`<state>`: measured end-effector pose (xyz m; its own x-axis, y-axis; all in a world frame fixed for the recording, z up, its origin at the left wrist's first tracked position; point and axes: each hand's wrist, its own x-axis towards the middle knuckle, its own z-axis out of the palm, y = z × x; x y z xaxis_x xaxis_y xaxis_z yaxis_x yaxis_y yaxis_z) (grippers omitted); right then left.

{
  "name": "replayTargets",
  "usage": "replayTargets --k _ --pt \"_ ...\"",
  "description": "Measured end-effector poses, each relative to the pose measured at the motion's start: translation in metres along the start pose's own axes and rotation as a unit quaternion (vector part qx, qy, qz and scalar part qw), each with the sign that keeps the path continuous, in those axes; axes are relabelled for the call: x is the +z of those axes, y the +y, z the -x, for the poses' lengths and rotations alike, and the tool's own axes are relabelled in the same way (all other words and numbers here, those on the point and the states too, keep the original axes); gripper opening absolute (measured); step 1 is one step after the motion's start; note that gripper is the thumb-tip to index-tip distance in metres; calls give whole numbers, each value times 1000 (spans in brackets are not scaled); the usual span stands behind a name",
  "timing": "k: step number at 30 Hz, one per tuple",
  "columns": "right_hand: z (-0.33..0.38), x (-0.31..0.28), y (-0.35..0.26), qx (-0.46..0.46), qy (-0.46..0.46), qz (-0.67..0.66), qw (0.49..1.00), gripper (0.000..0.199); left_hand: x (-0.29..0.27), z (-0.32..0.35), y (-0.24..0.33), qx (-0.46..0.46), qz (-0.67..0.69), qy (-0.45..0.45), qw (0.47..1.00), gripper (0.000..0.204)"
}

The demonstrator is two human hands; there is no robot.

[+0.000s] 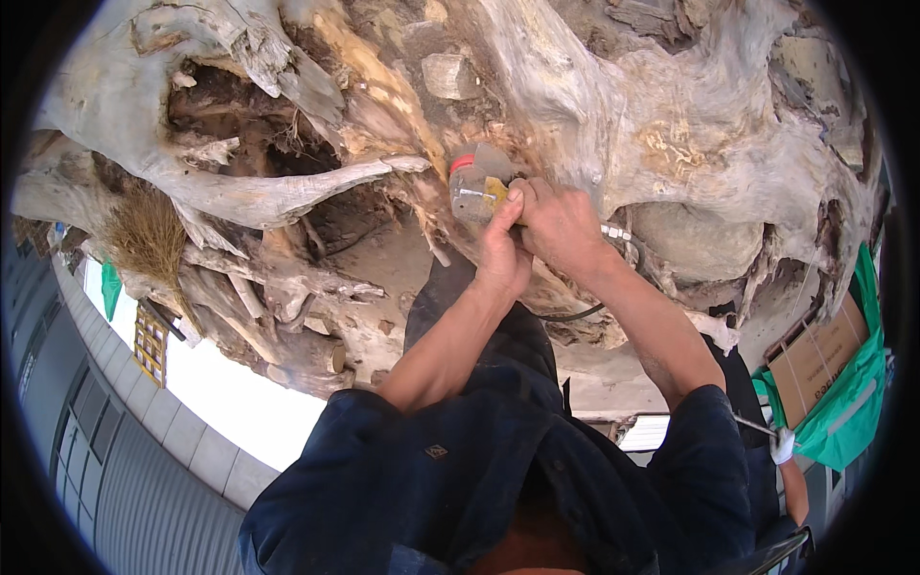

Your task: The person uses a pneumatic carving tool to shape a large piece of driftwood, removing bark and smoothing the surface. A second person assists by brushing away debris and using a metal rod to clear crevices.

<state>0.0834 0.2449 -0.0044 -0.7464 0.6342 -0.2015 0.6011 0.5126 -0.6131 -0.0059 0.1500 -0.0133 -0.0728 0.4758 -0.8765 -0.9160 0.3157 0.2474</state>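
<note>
straw broom [146,240] left of frame | green tarp [853,402] lower right | cardboard box [815,359] beside it | grey building wall [115,479] lower left

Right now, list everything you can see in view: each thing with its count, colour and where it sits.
tree root mass: one, pale grey and tan, fills the upper picture
power tool: one, grey body with a red band, at centre against the wood
hose: one, silvery fitting, runs right from behind the hands
broom head: one, straw brown, left, lodged among the roots
cardboard box: one, brown, lower right
green sheet: one, around the box
white-gloved hand: one, another person's, lower right
building wall: one, grey, lower left
left hand: bare, gripping the power tool
right hand: bare, on the tool's rear
sleeves: two, dark blue, bottom
</note>
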Motion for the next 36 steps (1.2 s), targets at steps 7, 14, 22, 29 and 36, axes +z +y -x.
replayTargets --k 7,14,22,29,36 --pt "22 2 0 14 -66 -18 998 27 1 22 -13 -38 63 29 997 47" --pt "22 1 -3 1 -57 -20 998 17 -11 17 -19 -37 42 2 998 50" --pt "32 -14 3 -16 -33 -14 999 19 -5 19 -30 -38 3 -36 999 59" --pt "64 -32 22 -8 -98 23 995 24 10 35 -61 -109 77 -61 989 57" --pt "76 -10 25 -43 -124 40 991 22 -6 41 -68 -137 120 -67 981 51"
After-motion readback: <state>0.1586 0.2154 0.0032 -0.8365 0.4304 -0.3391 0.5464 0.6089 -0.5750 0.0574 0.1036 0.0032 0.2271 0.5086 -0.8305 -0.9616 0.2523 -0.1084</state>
